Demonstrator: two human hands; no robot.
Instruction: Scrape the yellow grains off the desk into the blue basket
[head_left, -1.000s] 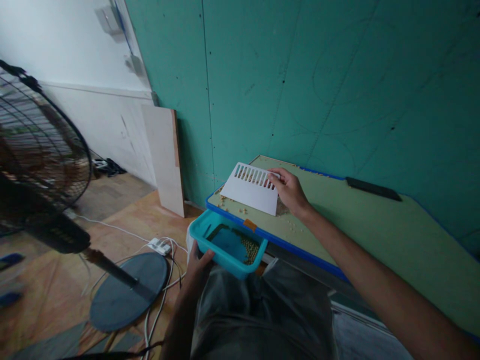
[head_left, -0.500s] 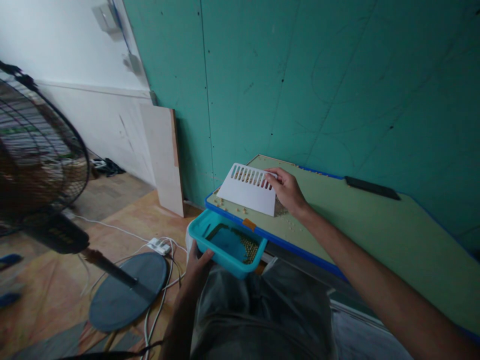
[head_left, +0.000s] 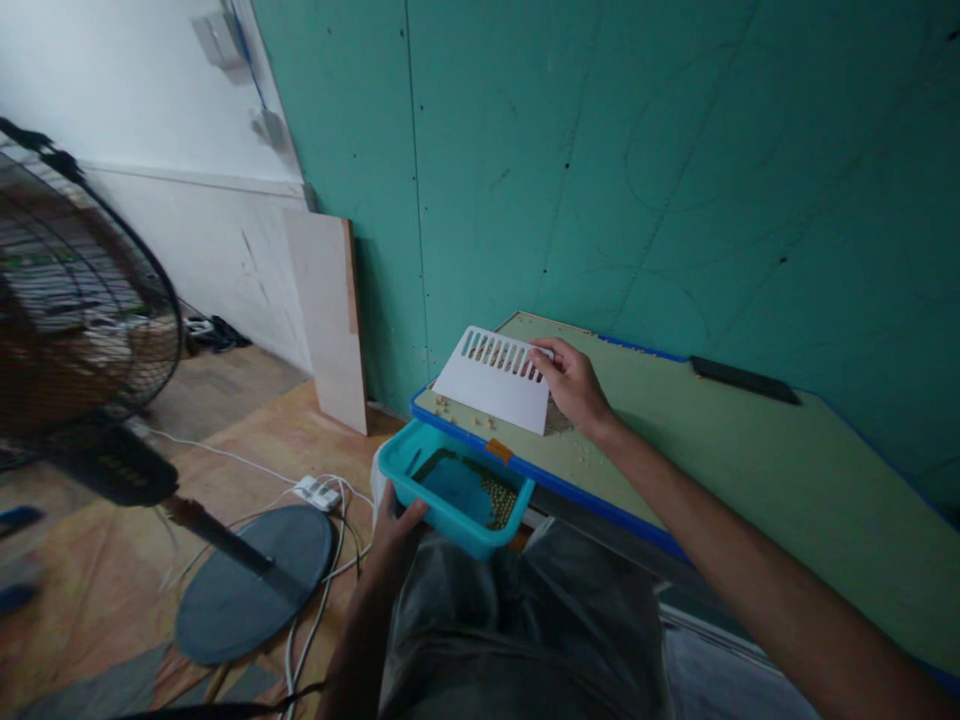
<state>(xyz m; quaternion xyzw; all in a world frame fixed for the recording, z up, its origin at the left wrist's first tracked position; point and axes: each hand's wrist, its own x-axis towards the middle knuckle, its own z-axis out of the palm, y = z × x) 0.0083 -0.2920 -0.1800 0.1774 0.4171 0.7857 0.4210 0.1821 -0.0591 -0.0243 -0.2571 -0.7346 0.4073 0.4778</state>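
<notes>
My right hand (head_left: pixel 574 385) pinches the upper right corner of a white slotted plastic sheet (head_left: pixel 491 388). The sheet leans over the left end of the green tabletop (head_left: pixel 675 440), its lower edge near the table's front. Small pale bead-like pieces (head_left: pixel 480 422) lie along that edge, and some show through the slots. My left hand (head_left: pixel 400 525) grips the left wall of a turquoise plastic tub (head_left: pixel 450 515), thumb over the rim. The tub sits just below the table's front edge, with many small round pieces (head_left: pixel 499 500) gathered mostly at its right side.
A black standing fan (head_left: pixel 112 470) with a round base (head_left: pixel 255 580) stands at the left. White cables and a power strip (head_left: pixel 316 492) lie on the floor. A board (head_left: pixel 330 320) leans against the green wall (head_left: pixel 600 150). A dark flat bar (head_left: pixel 744 380) rests at the table's back edge.
The white sheet's lower right corner has shifted very slightly left and toward me, with my right hand still on it. My left hand and the tub stay nearly in place.
</notes>
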